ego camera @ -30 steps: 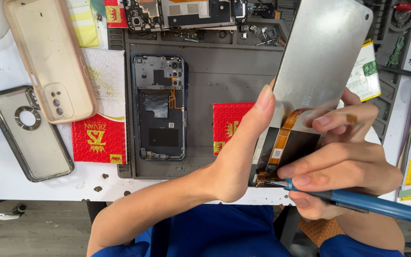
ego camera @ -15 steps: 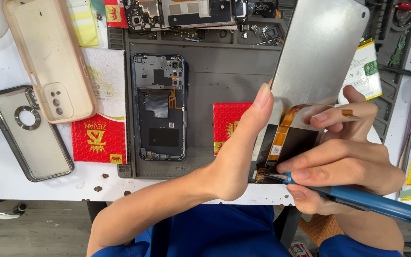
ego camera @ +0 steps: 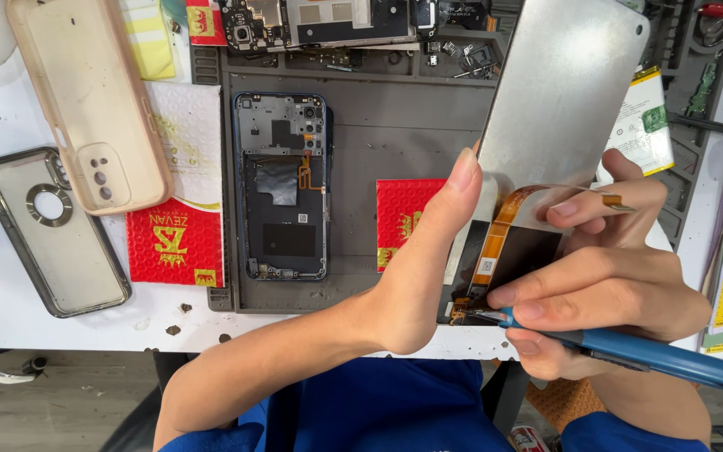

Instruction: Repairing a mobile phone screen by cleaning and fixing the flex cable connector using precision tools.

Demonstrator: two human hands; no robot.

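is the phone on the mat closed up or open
Open: the phone frame lies flat on the grey mat with no back cover, its inner parts exposed.

We had our left forearm coming up from the lower left, bare, the wrist bent back. The left hand (ego camera: 416, 280) stood on edge, thumb stretched straight up, its tip pressing forward, the other fingers hidden behind. Our right hand (ego camera: 604, 289) lay just beside it, knuckles up, fingers curled tight in a pinch, thumb tucked beneath. The index finger (ego camera: 596, 205) reached out flat to the left above the rest. Both blue sleeves showed low down.
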